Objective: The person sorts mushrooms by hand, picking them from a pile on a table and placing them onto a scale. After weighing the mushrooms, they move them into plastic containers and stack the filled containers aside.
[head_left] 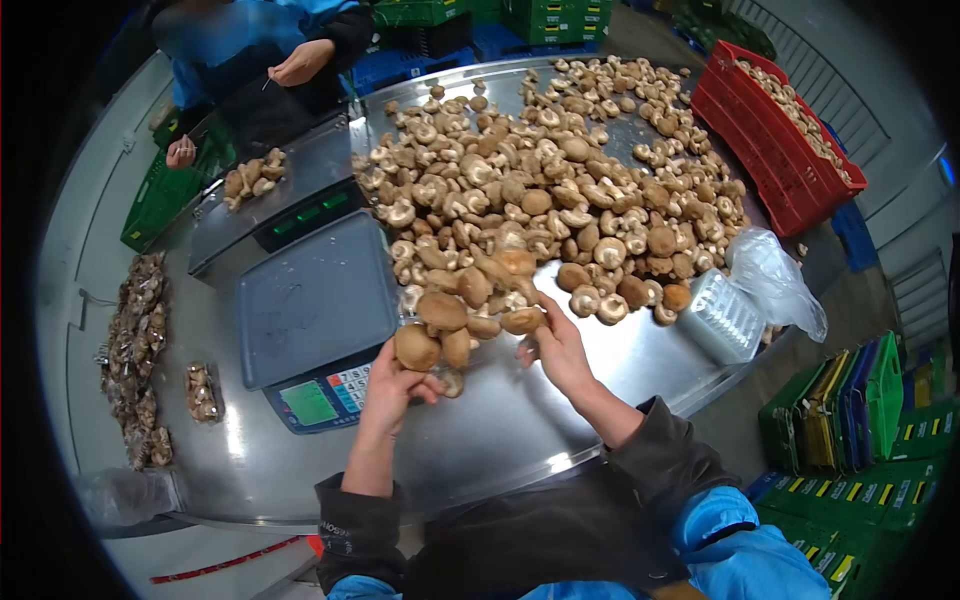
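Observation:
A broad heap of brown-capped shiitake mushrooms (pixel 590 215) covers much of the steel table. At its near edge, my left hand (pixel 388 392) is closed around a few mushrooms (pixel 417 347), its fingers partly hidden beneath the caps. My right hand (pixel 562 352) has its fingers bent round another mushroom (pixel 522 320) on the other side of the same cluster. Whether a tray lies under the cluster cannot be seen. Just left of my hands sits a digital scale with a grey platform (pixel 318 300) and a lit green display (pixel 308 402).
Clear plastic trays (pixel 722 318) and a plastic bag (pixel 775 275) lie right of the heap. A red crate (pixel 770 150) holds more mushrooms. Packed mushrooms (pixel 135 350) line the left edge, with one pack (pixel 202 392) apart. Across the table, a co-worker (pixel 250 60) stands by another scale (pixel 300 190).

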### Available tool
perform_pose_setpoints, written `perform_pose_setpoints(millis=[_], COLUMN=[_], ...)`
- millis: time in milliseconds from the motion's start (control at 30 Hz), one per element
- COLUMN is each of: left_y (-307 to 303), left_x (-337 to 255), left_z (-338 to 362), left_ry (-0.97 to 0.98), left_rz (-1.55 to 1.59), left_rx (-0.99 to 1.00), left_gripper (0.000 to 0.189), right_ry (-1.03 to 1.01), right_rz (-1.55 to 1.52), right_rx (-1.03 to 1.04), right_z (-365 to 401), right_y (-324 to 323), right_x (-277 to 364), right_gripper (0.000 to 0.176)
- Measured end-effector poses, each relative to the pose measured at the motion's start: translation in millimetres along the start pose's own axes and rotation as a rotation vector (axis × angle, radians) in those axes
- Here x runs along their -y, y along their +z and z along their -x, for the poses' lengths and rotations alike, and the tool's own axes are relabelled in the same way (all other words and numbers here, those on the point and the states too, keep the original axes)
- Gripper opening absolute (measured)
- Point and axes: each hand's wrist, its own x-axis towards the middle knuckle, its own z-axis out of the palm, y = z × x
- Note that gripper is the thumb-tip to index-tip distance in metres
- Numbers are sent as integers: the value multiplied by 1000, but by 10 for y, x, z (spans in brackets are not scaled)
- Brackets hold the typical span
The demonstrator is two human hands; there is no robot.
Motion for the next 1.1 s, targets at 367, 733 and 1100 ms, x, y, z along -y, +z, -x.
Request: perform_pose_setpoints(millis=[367, 733, 1100], left_y=[-1920, -2245, -2025], left_x=[-592, -519, -518], left_z=[-230, -117, 136], left_ry=[6, 52, 176], left_rz=[-264, -361, -474], left_rx=[-210, -317, -400], left_gripper=[40, 42, 53], right_ry=[-533, -666, -334], right_rz=[723, 826, 1471], right_rx=[-9, 109, 752], right_z=[-603, -765, -1419], right_y=[1688, 1754, 2202], right_x=[-308, 179, 737], right_gripper=[44, 62, 76])
